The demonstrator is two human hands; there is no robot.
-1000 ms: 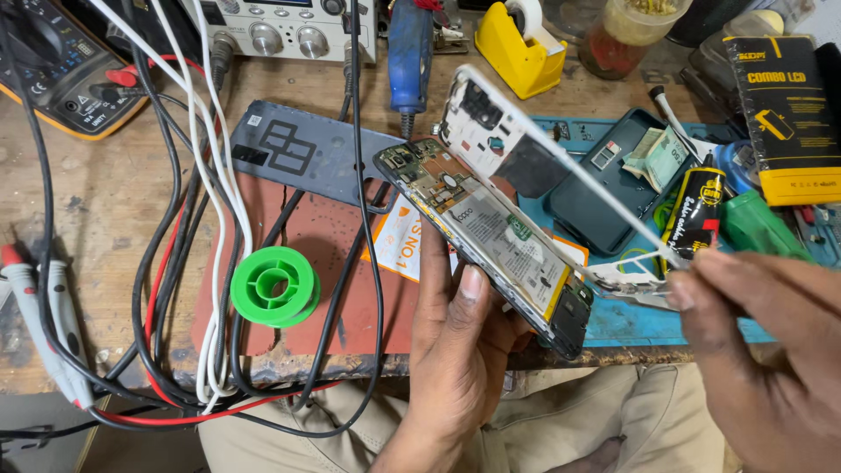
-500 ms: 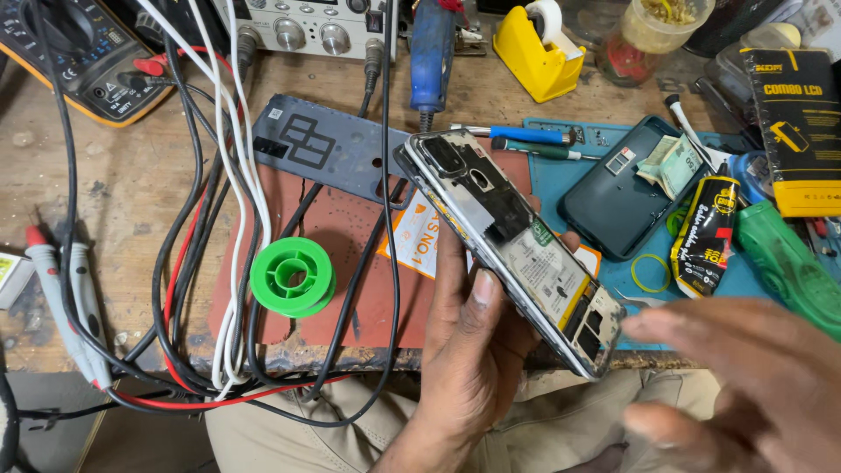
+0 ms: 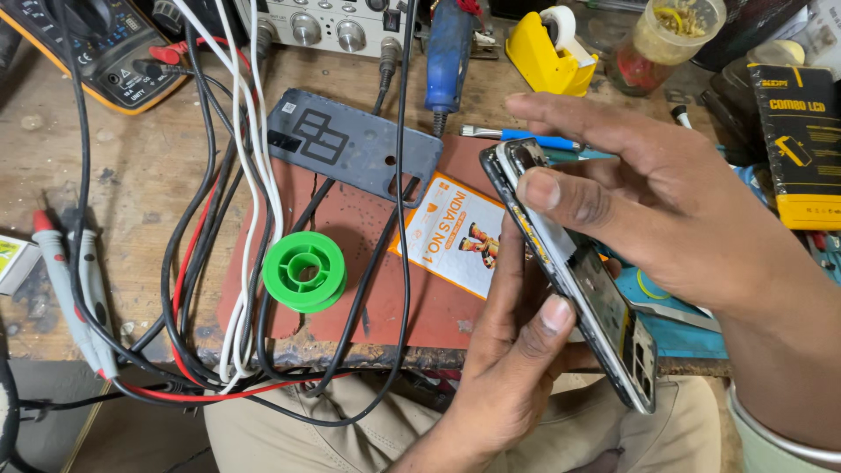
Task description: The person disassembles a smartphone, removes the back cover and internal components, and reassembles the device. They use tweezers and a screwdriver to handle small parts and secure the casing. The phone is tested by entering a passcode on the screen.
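Lying tilted on edge between two hands was one opened smartphone [image 3: 578,280], back cover removed, held above the near edge of the workbench [image 3: 131,236] and over the person's lap. The left hand [image 3: 512,350] cradled it from beneath, thumb pressed against the near side rail, evidently to steady the frame for work. The right hand [image 3: 648,201] came over the top, thumb pad set on the upper corner and fingers spread out beyond the phone; whether those fingers touched the far side could not be told.

Items around it, counted:
- One grey phone back cover [image 3: 350,144], laid flat on the red-brown work mat [image 3: 350,236], apart from the phone, likely set aside to expose the interior.
- One orange and white printed card [image 3: 455,232] on the same mat, just beside the phone.
- One green solder spool [image 3: 304,271], near the mat's front.
- One blue-handled screwdriver [image 3: 526,137], lying beyond the phone.
- One yellow tape dispenser [image 3: 547,48] at the rear.
- One clear plastic jar [image 3: 667,39] with small contents, at the rear.
- One multimeter [image 3: 96,48], far left rear, with two probes [image 3: 66,280] resting at the left edge.
- One yellow and black box [image 3: 802,144], at right.
- Several cables [image 3: 236,175], black, white and red, trailing across the mat; number uncertain.
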